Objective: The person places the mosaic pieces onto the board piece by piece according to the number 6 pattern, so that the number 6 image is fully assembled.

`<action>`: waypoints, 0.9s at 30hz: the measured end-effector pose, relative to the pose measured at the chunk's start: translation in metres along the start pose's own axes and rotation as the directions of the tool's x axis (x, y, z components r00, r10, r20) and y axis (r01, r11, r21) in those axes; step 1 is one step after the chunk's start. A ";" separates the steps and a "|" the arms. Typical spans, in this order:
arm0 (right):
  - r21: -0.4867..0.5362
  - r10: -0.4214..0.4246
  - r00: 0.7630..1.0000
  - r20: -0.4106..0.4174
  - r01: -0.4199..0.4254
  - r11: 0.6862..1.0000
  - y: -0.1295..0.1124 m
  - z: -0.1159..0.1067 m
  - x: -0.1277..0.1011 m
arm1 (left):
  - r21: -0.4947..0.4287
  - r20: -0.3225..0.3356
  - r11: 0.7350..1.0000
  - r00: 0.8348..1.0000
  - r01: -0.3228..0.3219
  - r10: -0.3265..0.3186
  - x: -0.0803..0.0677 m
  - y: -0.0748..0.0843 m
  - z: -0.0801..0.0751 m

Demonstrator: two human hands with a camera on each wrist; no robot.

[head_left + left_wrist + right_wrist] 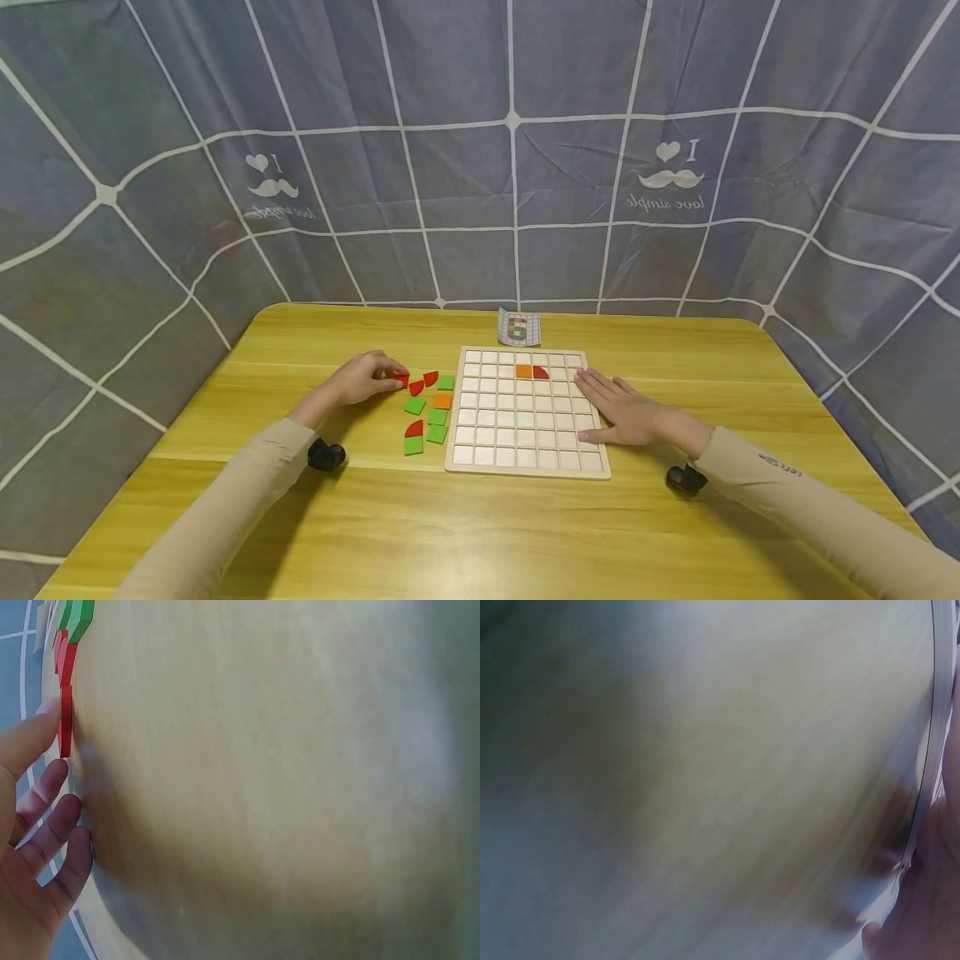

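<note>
On the left of the table my left hand [365, 379] has its thumb and fingertips at a red piece [402, 381], pinching it by its edge. In the left wrist view the thumb lies against that red tile [66, 724] and a fingertip meets its near end. My right hand [630, 412] rests with spread fingers on the right edge of a wooden grid board [483, 454]. On the board, an orange square [523, 372] sits beside a red quarter-round [540, 372] in one upper row. In the right wrist view the board's rim [928, 761] runs along the hand.
Between left hand and board lie red quarter-rounds [431, 378], several green squares [415, 406] and an orange square [442, 402]. A small printed pattern card [518, 327] lies behind the board. A grey curtain [465, 167] hangs past the table's far edge.
</note>
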State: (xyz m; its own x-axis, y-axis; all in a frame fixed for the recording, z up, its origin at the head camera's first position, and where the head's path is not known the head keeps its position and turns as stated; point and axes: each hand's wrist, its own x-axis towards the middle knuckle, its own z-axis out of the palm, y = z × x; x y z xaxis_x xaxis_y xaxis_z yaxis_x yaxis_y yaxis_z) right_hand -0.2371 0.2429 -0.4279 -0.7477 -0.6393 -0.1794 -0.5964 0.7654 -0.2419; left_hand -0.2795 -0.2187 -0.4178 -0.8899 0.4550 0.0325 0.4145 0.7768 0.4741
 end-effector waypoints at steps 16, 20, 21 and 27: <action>-0.019 -0.002 1.000 -0.005 0.002 1.000 0.000 0.002 0.001 | 0.037 -0.030 0.999 0.999 0.023 -0.022 0.003 0.004 0.005; -0.016 -0.001 1.000 -0.004 0.001 1.000 0.000 0.002 0.001 | 0.037 -0.026 0.999 0.999 0.022 -0.021 -0.001 0.003 0.002; -0.015 -0.001 1.000 -0.005 0.001 1.000 0.000 0.002 0.001 | 0.036 -0.025 0.999 0.999 0.025 -0.024 -0.002 0.003 0.001; -0.010 -0.002 1.000 -0.011 0.002 1.000 0.001 0.002 0.002 | 0.032 -0.022 0.999 0.999 0.038 -0.037 -0.003 0.003 -0.002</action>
State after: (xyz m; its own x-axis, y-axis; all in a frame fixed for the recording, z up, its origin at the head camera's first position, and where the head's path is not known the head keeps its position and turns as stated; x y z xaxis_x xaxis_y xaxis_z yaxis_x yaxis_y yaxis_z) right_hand -0.2384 0.2426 -0.4308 -0.7495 -0.6403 -0.1683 -0.6009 0.7646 -0.2331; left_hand -0.2757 -0.2181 -0.4148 -0.9086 0.4163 0.0338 0.3865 0.8072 0.4462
